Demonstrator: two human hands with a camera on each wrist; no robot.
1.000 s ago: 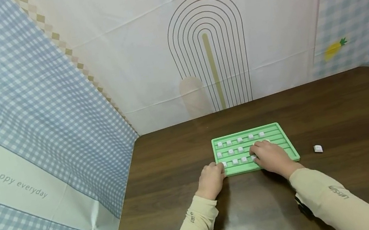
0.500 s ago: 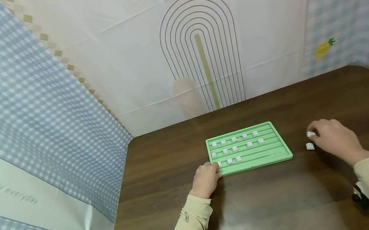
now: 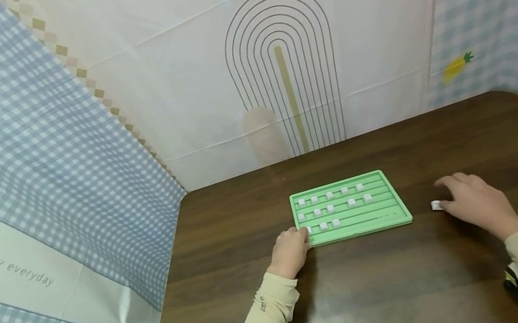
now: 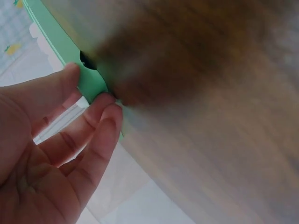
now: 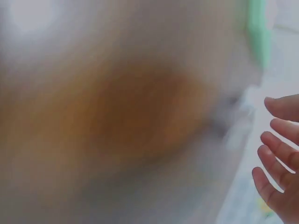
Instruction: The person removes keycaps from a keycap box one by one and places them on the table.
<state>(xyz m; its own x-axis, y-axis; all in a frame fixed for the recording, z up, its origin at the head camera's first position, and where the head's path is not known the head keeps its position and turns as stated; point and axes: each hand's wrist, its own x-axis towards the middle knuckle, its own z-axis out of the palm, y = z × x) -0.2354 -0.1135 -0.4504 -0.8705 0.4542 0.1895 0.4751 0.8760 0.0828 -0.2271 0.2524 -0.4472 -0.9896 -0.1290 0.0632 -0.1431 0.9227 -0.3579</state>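
My left hand (image 3: 289, 252) holds the near left corner of a shallow green tray (image 3: 377, 225). In the left wrist view, thumb and fingertips pinch the green tray wall (image 4: 56, 39). Small white keycaps stand in rows on the tray's ridges; one white keycap (image 3: 323, 226) is in the front row. To the right of the tray, my right hand (image 3: 478, 206) hovers low over the table with fingers parted. A loose white keycap (image 3: 436, 205) lies at its thumb tip. The right wrist view shows the right hand's fingers (image 5: 280, 154) spread, holding nothing visible.
The brown wooden table (image 3: 372, 285) extends around the tray on every side. Behind it hangs a pale cloth (image 3: 186, 93) with arch prints. A blue checked cloth (image 3: 53, 133) hangs along the left side.
My right hand has left the tray's front row for the table at the right, and a keycap left that row. The white piece between its fingers half a second ago is out of sight.
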